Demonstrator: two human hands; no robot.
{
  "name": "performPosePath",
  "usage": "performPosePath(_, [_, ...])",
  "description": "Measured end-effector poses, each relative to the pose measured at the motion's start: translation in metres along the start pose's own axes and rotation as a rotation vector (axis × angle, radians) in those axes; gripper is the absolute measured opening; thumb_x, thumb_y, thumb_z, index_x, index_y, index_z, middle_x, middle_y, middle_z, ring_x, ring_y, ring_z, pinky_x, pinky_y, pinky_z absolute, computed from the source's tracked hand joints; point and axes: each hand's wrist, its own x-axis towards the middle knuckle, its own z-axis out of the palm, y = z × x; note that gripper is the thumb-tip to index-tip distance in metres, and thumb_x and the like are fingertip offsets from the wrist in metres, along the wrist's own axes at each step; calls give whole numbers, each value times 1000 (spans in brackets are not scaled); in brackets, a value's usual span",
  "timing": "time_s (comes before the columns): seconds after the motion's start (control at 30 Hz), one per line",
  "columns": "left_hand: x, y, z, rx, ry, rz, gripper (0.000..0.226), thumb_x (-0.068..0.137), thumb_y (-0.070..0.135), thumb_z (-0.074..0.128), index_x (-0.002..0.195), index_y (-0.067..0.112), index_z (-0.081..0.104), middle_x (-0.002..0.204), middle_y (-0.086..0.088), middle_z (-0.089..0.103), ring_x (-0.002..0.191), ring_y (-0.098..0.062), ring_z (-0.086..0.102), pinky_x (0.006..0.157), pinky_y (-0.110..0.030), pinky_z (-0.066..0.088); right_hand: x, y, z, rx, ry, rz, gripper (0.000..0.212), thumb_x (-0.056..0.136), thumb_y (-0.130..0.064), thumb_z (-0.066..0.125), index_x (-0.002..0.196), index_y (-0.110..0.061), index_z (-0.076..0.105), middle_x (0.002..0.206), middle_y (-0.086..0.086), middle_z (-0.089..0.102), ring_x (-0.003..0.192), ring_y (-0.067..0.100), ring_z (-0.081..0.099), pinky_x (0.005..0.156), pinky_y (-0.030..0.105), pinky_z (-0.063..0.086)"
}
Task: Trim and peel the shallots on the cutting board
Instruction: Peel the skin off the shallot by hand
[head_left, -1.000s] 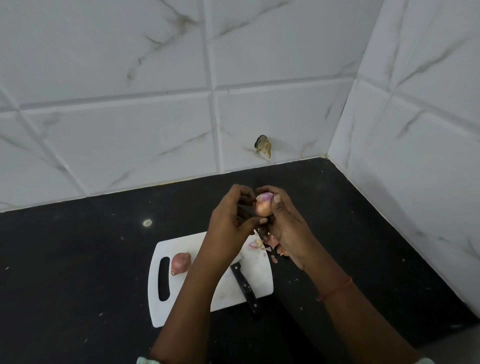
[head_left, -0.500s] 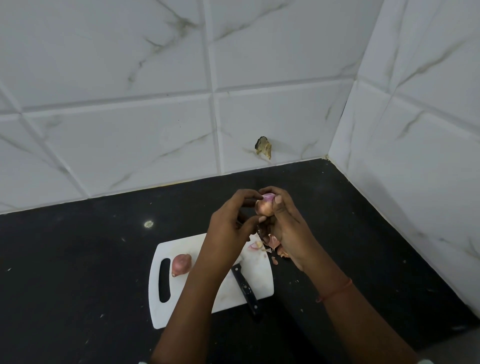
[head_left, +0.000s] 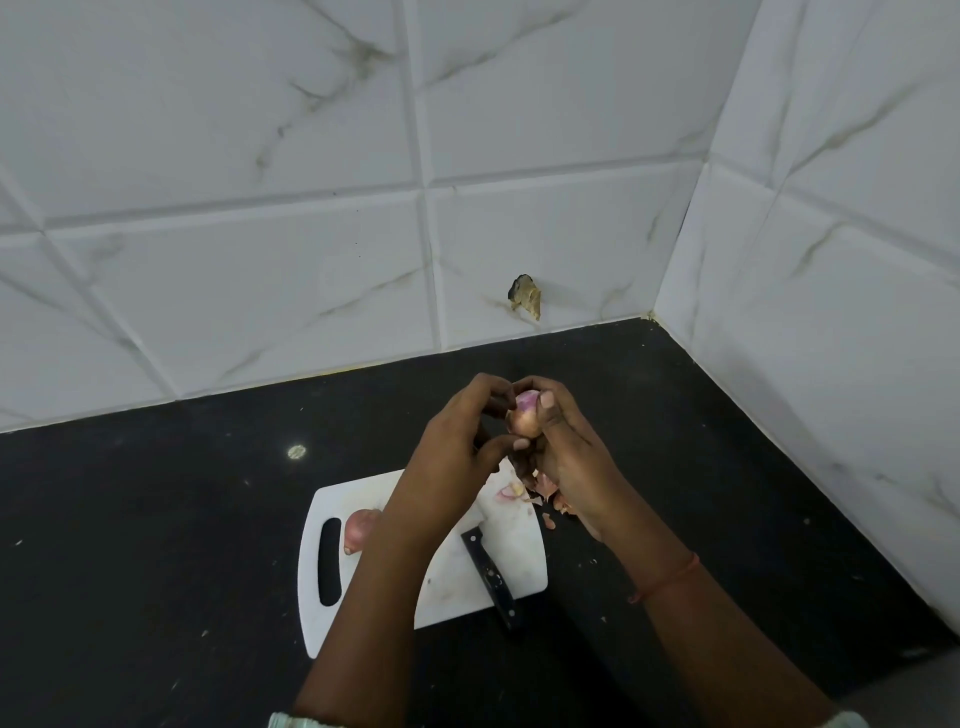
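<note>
Bare forearms; an orange thread band (head_left: 667, 581) circles the right wrist.

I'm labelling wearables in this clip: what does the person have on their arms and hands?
Both hands, left hand and right hand, are bare, with no gloves or visible rings. An orange-red thread band circles the right wrist. Pale light-green sleeve edges show at the bottom of the frame.

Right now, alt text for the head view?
Both hands, left hand and right hand, hold a partly peeled shallot above a white cutting board on a black counter. An unpeeled shallot, a black-handled knife and peel scraps lie below.
</note>
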Motion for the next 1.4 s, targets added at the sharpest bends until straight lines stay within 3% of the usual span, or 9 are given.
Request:
performPosePath(0.3, [-1, -4, 3, 32, 40, 15, 30, 88, 18, 71, 95, 32, 47, 96, 9, 59, 72, -16, 62, 62, -29, 57, 0, -2, 2, 59, -5, -10, 41, 97, -48, 35, 122, -17, 49, 96, 10, 60, 70, 18, 53, 57, 35, 44])
performPosePath(0.37, [-2, -4, 3, -1, 64, 24, 42, 86, 15, 73, 109, 39, 48, 102, 16, 60, 67, -12, 63, 63, -24, 57, 1, -2, 2, 53, -9, -6, 44, 97, -51, 36, 124, -19, 48, 99, 11, 59, 69, 16, 54, 55, 33, 45])
performPosePath(0.47, [-6, -5, 4, 61, 87, 63, 48, 88, 14, 72, 127, 34, 54, 112, 14, 63, 69, -5, 61, 64, -12, 49, 0, -3, 2, 83, -4, -13, 47, 94, -51, 40, 126, -17, 47, 99, 7, 61, 69, 15, 54, 53, 33, 44])
performPosePath(0.63, [-11, -7, 7, 85, 143, 60, 41, 88, 17, 72, 118, 36, 52, 109, 22, 62, 67, -7, 61, 63, -17, 51, -1, -6, 3, 101, -10, -5, 37, 96, -43, 40, 121, -17, 51, 100, 9, 56, 70, 14, 54, 60, 36, 44])
performPosePath(0.8, [-7, -6, -1, 151, 37, 42, 37, 87, 22, 72, 115, 34, 52, 110, 18, 61, 63, -10, 59, 63, -22, 51, -4, -5, 5, 48, -25, 15, 34, 97, -43, 38, 120, -23, 52, 102, 8, 58, 70, 15, 52, 58, 34, 45])
performPosePath(1.0, [3, -6, -12, 170, -30, 26, 22, 87, 21, 72, 103, 31, 59, 103, 13, 64, 71, -11, 62, 70, -34, 56, -7, -7, 6, 46, -19, 41, 33, 96, -42, 41, 121, -24, 53, 100, 8, 62, 79, 30, 50, 60, 35, 45])
performPosePath(1.2, [6, -13, -8, 119, 100, 134, 21, 83, 12, 75, 98, 25, 70, 115, 13, 62, 94, -4, 61, 74, -16, 50, -4, -11, 8, 97, 6, 71, 26, 101, -34, 41, 120, -20, 53, 93, 7, 61, 78, 29, 50, 57, 30, 45])
performPosePath(1.4, [4, -16, -6, 151, 180, 200, 19, 87, 13, 72, 103, 22, 71, 119, 18, 54, 102, -1, 59, 79, -18, 53, -3, -15, 10, 130, 10, 56, 25, 102, -33, 40, 116, -17, 54, 90, 9, 58, 64, 19, 49, 51, 29, 42])
